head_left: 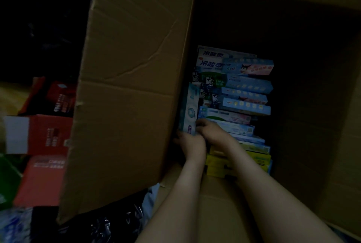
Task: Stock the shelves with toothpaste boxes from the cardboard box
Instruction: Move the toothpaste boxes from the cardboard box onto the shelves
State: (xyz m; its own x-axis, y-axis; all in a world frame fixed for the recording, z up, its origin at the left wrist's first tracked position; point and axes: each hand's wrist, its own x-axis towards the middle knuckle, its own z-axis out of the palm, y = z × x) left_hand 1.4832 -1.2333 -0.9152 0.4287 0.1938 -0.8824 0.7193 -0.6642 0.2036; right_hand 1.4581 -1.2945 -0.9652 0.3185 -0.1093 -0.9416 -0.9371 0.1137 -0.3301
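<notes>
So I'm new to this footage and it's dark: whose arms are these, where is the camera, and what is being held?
No machine here: a person wears one camera on the head, looking down along bare arms into a big open cardboard box. Inside lie stacked toothpaste boxes, blue, white, green and yellow. The left hand and right hand both seem to grip the near end of a pale teal toothpaste box standing on edge against the left wall. Red cartons sit outside, at left.
</notes>
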